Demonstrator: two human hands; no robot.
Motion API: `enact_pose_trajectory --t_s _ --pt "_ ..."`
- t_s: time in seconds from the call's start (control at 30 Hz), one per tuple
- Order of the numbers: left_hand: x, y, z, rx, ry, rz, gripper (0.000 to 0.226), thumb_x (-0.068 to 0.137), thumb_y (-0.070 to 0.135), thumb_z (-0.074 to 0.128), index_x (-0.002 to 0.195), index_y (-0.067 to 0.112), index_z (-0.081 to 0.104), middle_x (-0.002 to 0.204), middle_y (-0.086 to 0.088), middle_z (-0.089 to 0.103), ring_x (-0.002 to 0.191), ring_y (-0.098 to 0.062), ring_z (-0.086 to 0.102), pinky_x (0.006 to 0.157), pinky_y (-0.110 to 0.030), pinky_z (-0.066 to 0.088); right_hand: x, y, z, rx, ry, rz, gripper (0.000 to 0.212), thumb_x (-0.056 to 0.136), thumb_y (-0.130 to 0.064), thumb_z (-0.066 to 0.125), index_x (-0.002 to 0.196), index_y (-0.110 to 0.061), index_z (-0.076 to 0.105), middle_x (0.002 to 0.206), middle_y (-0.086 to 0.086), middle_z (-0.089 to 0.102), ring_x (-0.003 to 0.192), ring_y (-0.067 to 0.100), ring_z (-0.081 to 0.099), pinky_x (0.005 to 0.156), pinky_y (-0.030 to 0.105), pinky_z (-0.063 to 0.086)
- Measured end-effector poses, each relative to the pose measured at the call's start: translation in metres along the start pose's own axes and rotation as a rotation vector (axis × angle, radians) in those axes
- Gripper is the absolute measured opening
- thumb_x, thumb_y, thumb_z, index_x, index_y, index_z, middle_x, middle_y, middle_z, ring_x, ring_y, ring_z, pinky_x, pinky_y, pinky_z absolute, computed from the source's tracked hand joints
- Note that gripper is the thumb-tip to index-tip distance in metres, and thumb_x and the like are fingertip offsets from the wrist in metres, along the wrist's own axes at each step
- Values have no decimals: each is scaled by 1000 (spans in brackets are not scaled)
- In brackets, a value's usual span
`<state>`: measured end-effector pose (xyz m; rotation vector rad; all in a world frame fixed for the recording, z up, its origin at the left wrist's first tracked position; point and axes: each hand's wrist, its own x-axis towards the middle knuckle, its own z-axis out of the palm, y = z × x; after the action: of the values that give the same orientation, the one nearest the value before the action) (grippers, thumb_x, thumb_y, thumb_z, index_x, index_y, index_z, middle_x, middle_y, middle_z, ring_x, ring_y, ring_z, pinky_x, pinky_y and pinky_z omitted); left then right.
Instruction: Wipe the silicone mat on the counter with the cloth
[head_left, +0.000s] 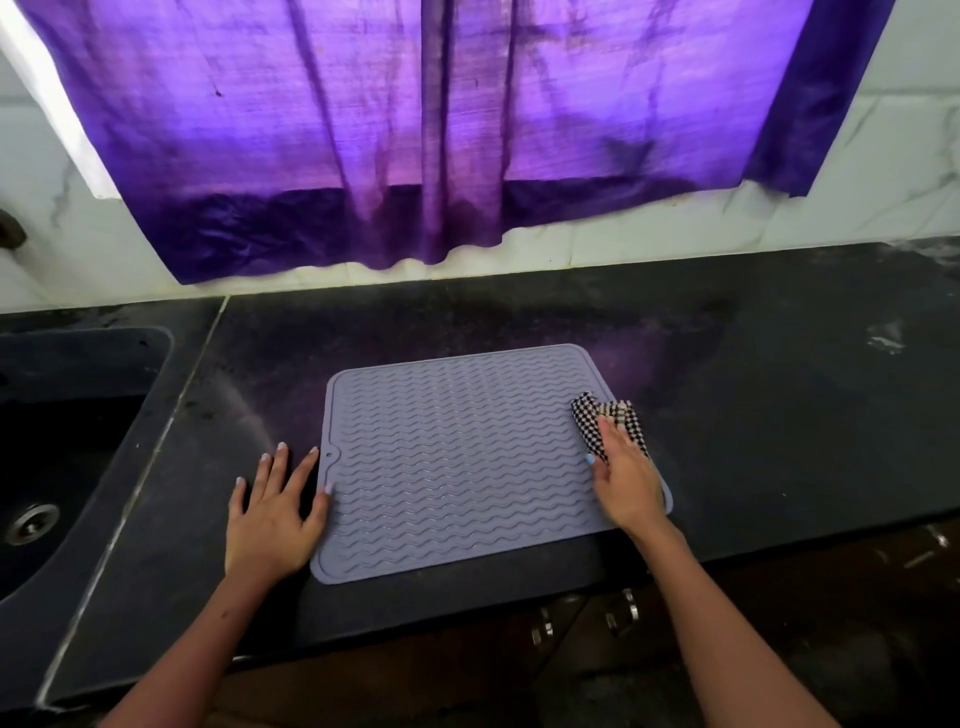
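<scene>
The silicone mat (457, 457) lies flat on the dark counter (753, 415), near the counter's front edge and roughly central in the view. It is grey, rectangular with rounded corners, and ribbed with wavy ridges; a small notch sits in its left edge.

The cloth (610, 423), black-and-white checked and bunched, rests on the mat's right edge, partly overhanging onto the counter.

The right hand (626, 488) lies palm down over the near part of the cloth at the mat's right edge. Its fingers run forward over the fabric and its thumb points toward the mat's centre. Whether the fingers curl around the cloth or only press it flat cannot be told. The right forearm extends back toward the lower right of the view.

The left hand (272, 514) rests palm down, fingers straight and spread, holding nothing. Most of the hand sits on the counter just beside the mat's left edge; the thumb tip touches the mat below the notch. The left forearm extends back toward the lower left.

A dark sink (78, 415) with a metal drain is set into the counter at far left, well apart from the mat. Behind the counter, a purple curtain (415, 130) hangs against a white tiled wall (909, 156).
</scene>
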<state>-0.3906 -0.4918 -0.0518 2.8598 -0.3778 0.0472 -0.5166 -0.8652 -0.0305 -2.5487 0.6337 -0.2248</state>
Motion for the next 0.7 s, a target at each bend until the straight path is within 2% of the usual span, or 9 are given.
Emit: enact_pose_trajectory --t_s 0.13,0.2,0.27,0.3,0.37,0.43,0.57,0.63,0.7 --pt "0 0 -1 6 -10 0 87 73 72 -1 148 33 22 159 -2 9 146 -18 4 117 -43 0 1 2 -9 88 -42 84 54 96 -14 44 147 -21 28 152 6 33 139 24 33 111 30 26" --pt "-1 2 -3 2 -9 1 89 72 72 -3 148 32 22 159 -2 10 146 -18 4 117 -43 1 6 0 -21 331 -30 201 48 96 -16 47 143 -25 38 145 7 44 132 26 43 108 34 34" --pt "-2 2 -5 2 -15 1 90 71 72 -4 148 33 21 159 -2 10 146 -18 4 117 -43 0 9 -5 -35 610 64 303 44 96 -13 47 140 -17 43 144 8 45 130 22 44 108 32 34" --pt "-2 2 -5 3 -18 -2 90 71 72 -4 148 33 21 159 -2 9 147 -18 3 117 -43 0 8 -7 -41 639 128 343 43 97 -12 46 140 -14 43 144 9 46 130 23 44 108 33 33" --pt "-2 3 -5 4 -18 -4 90 71 72 -5 148 33 20 159 -2 8 147 -17 3 117 -42 0 -3 -12 -47 503 242 368 47 98 -13 43 144 -16 37 143 11 46 132 30 41 108 38 32" --pt "-2 2 -4 2 -17 -7 90 71 72 -5 148 33 20 159 -2 8 147 -18 3 116 -42 0 -25 -20 -43 327 278 284 50 97 -11 42 146 -17 31 147 12 39 137 34 34 111 44 29" --pt "-1 2 -3 0 -21 -5 90 71 72 -4 148 33 19 159 -2 8 147 -18 2 116 -42 -1 -51 -14 -4 27 110 97 54 99 -18 39 149 -11 21 156 7 22 145 21 18 120 37 14" --pt "0 2 -2 6 -24 -6 90 71 72 -4 148 32 19 159 -2 7 147 -18 2 116 -42 -1 -52 -9 6 -121 59 76 56 100 -27 33 150 -11 14 158 5 16 146 17 12 121 33 8" --pt "0 2 -2 12 -20 -9 89 72 72 -4 148 32 19 159 -2 7 147 -18 2 117 -42 -1 -50 -7 8 -135 59 87 57 100 -29 32 150 -11 12 158 4 14 147 16 10 120 32 8"
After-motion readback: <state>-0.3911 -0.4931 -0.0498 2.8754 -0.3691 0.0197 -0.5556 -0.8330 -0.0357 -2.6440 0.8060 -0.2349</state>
